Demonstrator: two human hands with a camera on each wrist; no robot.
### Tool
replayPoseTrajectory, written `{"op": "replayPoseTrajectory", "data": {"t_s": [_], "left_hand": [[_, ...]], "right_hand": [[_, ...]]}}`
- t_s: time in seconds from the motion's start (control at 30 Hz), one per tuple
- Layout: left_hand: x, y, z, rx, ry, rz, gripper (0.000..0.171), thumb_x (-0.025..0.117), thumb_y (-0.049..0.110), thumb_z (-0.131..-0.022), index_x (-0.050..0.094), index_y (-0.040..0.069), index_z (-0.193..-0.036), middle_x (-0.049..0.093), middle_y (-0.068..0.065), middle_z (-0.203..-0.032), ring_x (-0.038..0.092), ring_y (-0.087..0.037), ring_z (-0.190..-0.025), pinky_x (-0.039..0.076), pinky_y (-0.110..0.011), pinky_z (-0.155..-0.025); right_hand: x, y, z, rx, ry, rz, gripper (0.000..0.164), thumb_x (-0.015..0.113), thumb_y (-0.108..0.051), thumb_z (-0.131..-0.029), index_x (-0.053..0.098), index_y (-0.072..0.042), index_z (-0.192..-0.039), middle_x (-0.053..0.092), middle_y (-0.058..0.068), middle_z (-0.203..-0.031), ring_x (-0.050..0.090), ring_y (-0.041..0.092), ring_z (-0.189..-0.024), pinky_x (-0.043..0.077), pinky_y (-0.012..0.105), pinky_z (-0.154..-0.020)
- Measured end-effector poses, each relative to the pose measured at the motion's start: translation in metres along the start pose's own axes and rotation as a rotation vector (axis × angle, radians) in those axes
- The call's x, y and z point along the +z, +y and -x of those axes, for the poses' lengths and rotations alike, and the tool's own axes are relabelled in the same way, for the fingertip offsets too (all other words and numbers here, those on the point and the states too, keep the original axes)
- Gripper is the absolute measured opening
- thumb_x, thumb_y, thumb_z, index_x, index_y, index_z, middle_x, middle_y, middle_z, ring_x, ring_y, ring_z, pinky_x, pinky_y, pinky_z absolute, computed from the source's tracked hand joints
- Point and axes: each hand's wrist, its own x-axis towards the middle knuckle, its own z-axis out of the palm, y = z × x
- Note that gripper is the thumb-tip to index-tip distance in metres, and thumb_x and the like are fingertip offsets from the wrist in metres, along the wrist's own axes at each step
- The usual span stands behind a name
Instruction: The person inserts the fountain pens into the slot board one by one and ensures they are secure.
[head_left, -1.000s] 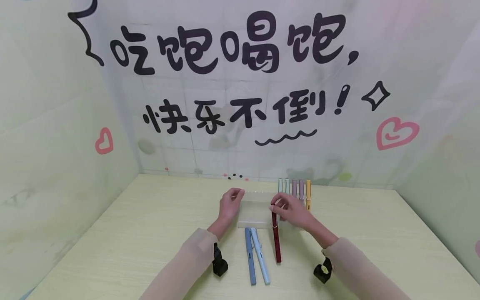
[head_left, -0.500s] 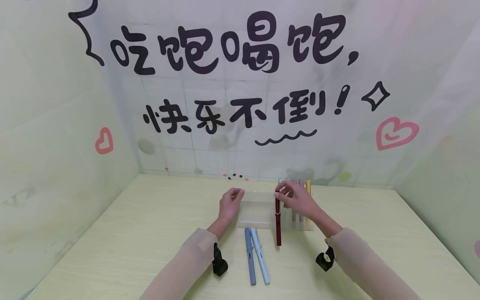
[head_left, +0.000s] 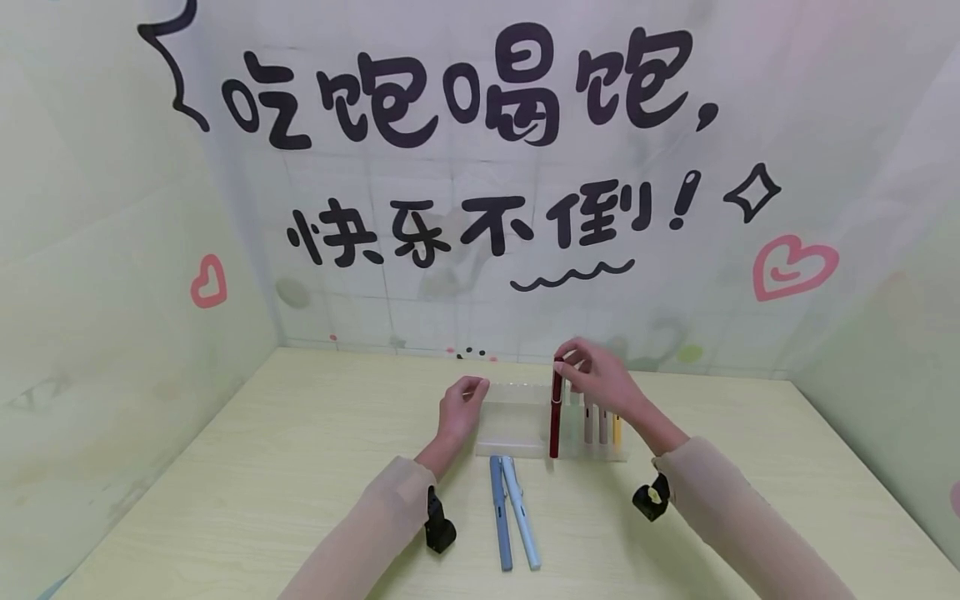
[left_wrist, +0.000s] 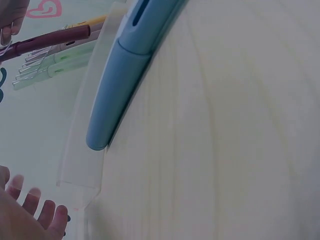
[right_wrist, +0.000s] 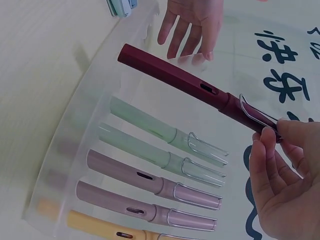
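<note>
A dark red fountain pen (head_left: 556,417) with a wire clip hangs upright, its cap end pinched by my right hand (head_left: 596,375). In the right wrist view the same pen (right_wrist: 175,77) slants over the row, apart from the other pens, with the right hand (right_wrist: 287,170) at its clip end. My left hand (head_left: 459,414) holds the left edge of a clear plastic pen rack (head_left: 513,450); in the right wrist view some of its fingertips (right_wrist: 192,50) show at the plastic. Pale green pens (right_wrist: 140,145), mauve pens (right_wrist: 120,172) and a yellow pen (right_wrist: 100,225) stand in the rack.
Two blue pens, one darker (head_left: 501,517) and one paler (head_left: 522,517), lie on the wooden table (head_left: 337,433) in front of the rack. A printed backdrop (head_left: 420,317) rises behind the table, with side panels left and right.
My right hand has raised the dark red pen and brought it back toward the rack, slightly rightward. The left hand has stayed at the rack's left edge; the blue pens have not moved.
</note>
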Motion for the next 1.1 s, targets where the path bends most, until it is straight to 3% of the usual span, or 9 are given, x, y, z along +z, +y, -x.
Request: {"op": "replayPoseTrajectory", "data": {"t_s": [0.17, 0.47, 0.73, 1.1], "left_hand": [[0.001, 0.0, 0.0, -0.008, 0.0, 0.001, 0.025, 0.052, 0.022, -0.089, 0.06, 0.002, -0.101, 0.06, -0.01, -0.098, 0.054, -0.025, -0.096, 0.044, -0.035, -0.083], [0.001, 0.002, 0.002, -0.009, -0.003, 0.003, 0.025, 0.052, 0.022, -0.089, 0.06, 0.001, -0.101, 0.059, -0.01, -0.097, 0.054, -0.025, -0.095, 0.045, -0.034, -0.083], [0.001, 0.003, 0.002, -0.01, 0.0, 0.005, 0.024, 0.052, 0.022, -0.089, 0.06, 0.001, -0.1, 0.059, -0.01, -0.096, 0.054, -0.024, -0.096, 0.044, -0.034, -0.083], [0.001, 0.002, 0.002, -0.008, 0.0, 0.0, 0.024, 0.052, 0.022, -0.089, 0.06, 0.001, -0.1, 0.06, -0.01, -0.096, 0.054, -0.024, -0.095, 0.044, -0.034, -0.083]], "right_hand": [[-0.003, 0.0, -0.004, -0.004, 0.036, 0.002, 0.015, 0.055, -0.016, -0.088, 0.055, -0.007, -0.099, 0.061, 0.009, -0.088, 0.057, 0.018, -0.06, 0.05, 0.042, -0.058], [-0.002, 0.0, -0.006, -0.007, 0.108, -0.017, 0.019, 0.056, -0.017, -0.087, 0.055, -0.006, -0.102, 0.061, 0.011, -0.089, 0.058, 0.033, -0.067, 0.05, 0.043, -0.06], [0.008, 0.01, -0.004, -0.073, 0.19, 0.031, 0.015, 0.058, -0.014, -0.085, 0.057, -0.006, -0.098, 0.062, 0.008, -0.084, 0.057, 0.027, -0.059, 0.048, 0.03, -0.049], [0.023, 0.018, 0.002, -0.122, 0.194, 0.069, 0.01, 0.061, -0.011, -0.083, 0.059, -0.008, -0.093, 0.062, 0.004, -0.079, 0.054, 0.012, -0.054, 0.047, 0.026, -0.045]]}}
